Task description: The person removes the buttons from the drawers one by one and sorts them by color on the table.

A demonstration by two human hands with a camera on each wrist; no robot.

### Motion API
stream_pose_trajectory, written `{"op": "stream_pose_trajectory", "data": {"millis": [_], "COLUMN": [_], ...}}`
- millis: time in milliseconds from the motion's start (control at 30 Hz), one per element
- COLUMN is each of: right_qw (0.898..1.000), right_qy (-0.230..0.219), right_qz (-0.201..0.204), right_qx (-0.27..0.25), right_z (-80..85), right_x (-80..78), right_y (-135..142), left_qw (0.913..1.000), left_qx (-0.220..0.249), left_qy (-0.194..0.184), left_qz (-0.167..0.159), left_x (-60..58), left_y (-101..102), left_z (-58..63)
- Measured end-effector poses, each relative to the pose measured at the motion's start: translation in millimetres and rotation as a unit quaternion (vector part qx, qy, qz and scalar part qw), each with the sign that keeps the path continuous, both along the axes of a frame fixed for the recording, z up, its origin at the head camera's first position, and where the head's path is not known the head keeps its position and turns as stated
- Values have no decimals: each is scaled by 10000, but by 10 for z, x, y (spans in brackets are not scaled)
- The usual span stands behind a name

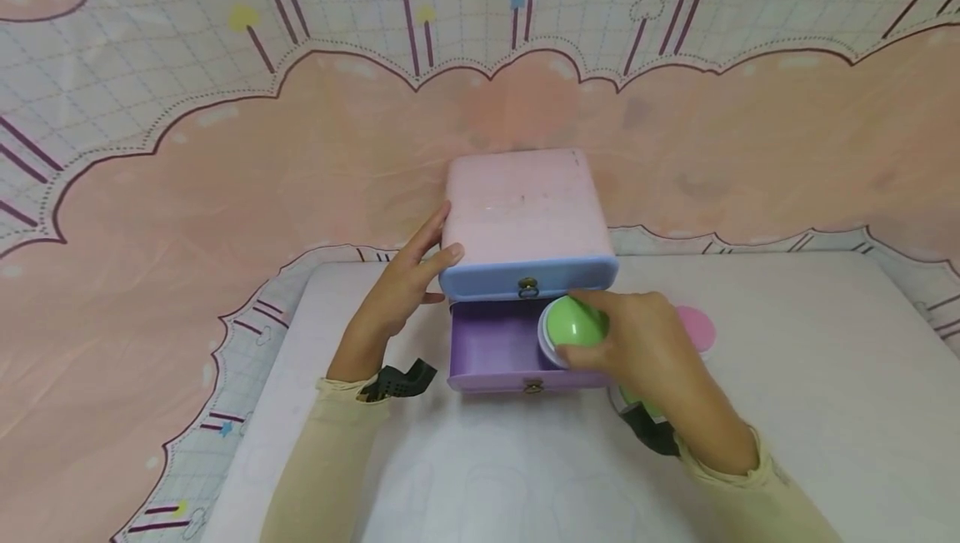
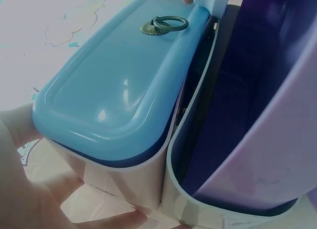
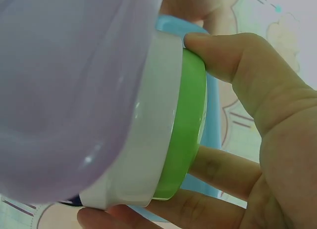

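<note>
1 left hand [image 1: 397, 289] lies along the left side of the drawer box [image 1: 528, 206], thumb at its upper front left corner; the fingers are extended and spread against it. The box stands on a counter [image 1: 450, 468]. Its blue upper drawer [image 1: 480, 281] is pushed in; its purple lower drawer [image 1: 491, 343] is pulled out. A white jar with a green lid [image 1: 576, 322] sits partly inside the lower drawer, at the box's right side. The fingers of the right hand [image 1: 645, 331] grip this jar. 1 green object [image 1: 637, 401], partly hidden, and 1 pink disc [image 1: 696, 328] lie right of the box.
</note>
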State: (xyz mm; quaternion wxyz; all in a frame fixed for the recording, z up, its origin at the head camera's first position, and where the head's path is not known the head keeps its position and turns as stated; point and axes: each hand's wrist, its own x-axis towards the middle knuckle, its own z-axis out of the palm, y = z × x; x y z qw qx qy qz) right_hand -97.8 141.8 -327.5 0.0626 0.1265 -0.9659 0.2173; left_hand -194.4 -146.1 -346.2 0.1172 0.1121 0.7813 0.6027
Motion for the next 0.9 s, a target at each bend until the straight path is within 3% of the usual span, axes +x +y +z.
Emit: {"op": "stream_pose_trajectory", "data": {"millis": [467,900], "right_qw": [9995,9997], "right_qy": [-107,-28], "right_qz": [-272,-209], "right_qx": [128,121], "right_z": [36,62], "right_x": [11,22], "right_y": [112,297], "left_qw": [10000,10000], "left_qx": [14,26], "left_qy": [-30,-19], "left_qz": [-8,-12], "left_x": [8,11], "left_y": [3,6], "left_z": [-3,3]}}
